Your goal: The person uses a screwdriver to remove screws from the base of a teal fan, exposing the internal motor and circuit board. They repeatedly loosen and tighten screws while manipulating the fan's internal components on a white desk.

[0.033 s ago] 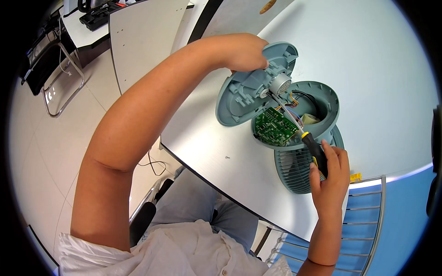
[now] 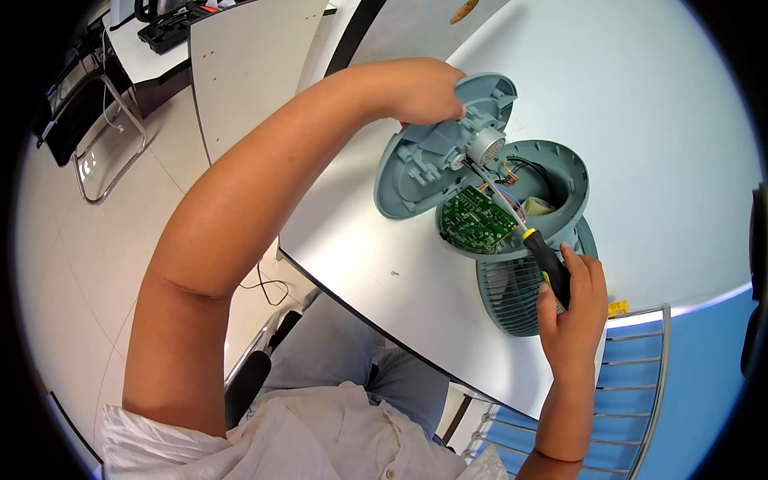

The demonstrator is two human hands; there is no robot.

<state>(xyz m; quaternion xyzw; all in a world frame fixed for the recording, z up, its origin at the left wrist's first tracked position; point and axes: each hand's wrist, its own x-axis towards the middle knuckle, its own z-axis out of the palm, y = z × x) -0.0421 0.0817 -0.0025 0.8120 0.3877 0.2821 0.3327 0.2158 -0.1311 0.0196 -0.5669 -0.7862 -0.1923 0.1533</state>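
Note:
My left hand [image 2: 432, 92] grips the far edge of a grey-green plastic cover [image 2: 412, 180], which is tilted up with its ribbed inside showing. A round silver motor [image 2: 486, 146] is fixed to that cover. In my right hand [image 2: 578, 308] is a screwdriver [image 2: 548, 260] with a black and yellow handle. Its shaft reaches up to the cover beside the motor; the tip's exact contact is hard to see. Below lies the opened grey-green housing [image 2: 572, 212], holding a green circuit board [image 2: 478, 222] and coloured wires [image 2: 512, 172]. A slatted grille [image 2: 510, 296] adjoins the housing.
A small screw [image 2: 395, 274] lies on the white table [image 2: 352, 264]. Beyond the table's left side stands a pale panel [image 2: 240, 72]. A black chair [image 2: 68, 120] is at the far left, and a metal rack [image 2: 632, 388] stands at the lower right.

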